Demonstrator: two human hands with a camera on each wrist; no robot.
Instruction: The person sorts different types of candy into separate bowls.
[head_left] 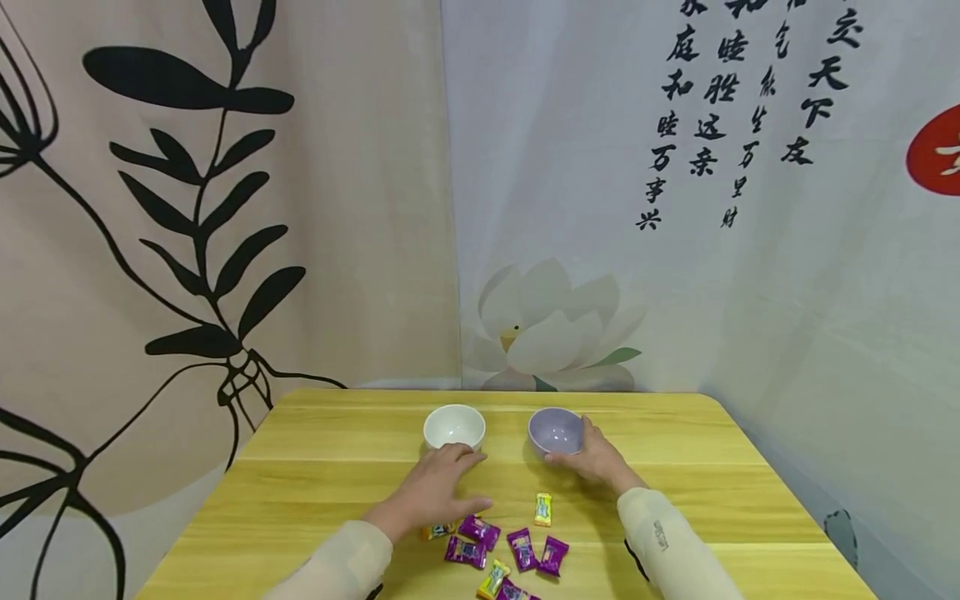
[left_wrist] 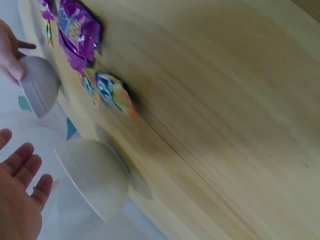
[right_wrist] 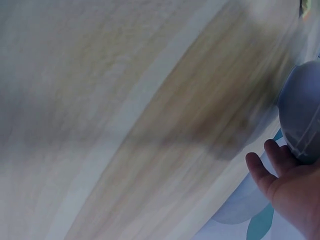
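Observation:
At the far side of the wooden table, my right hand (head_left: 596,458) holds a light purple bowl (head_left: 556,432) by its right side, thumb toward the near side and fingers behind. The right wrist view shows the purple bowl (right_wrist: 302,112) against that hand, with some fingers spread out. My left hand (head_left: 431,490) is just in front of a white bowl (head_left: 454,425), its fingertips overlapping the near rim in the head view. In the left wrist view a gap shows between its loosely spread fingers and the white bowl (left_wrist: 97,175). Both bowls stand upright.
Several purple-wrapped candies (head_left: 522,550) lie on the near middle of the table (head_left: 675,433). A yellow-wrapped candy (head_left: 543,509) lies between the arms, another yellow candy (head_left: 493,580) nearer. A printed cloth (head_left: 555,167) hangs behind the table.

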